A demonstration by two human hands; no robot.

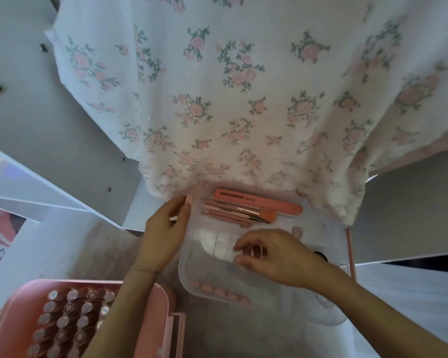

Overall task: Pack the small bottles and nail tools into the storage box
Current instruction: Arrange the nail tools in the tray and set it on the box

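A clear plastic storage box sits at the middle of the view. At its far side lie a pink nail file marked SANANMOG and several pink nail tools. My left hand grips the box's left rim by a pink latch. My right hand reaches into the box and pinches a small white object; what it is I cannot tell. A pink case at the lower left holds several small bottles standing upright with round caps.
A white cloth with pink flowers hangs over the far side and touches the box's back edge. White shelf panels stand at the left and right. The box and case rest on a pale surface.
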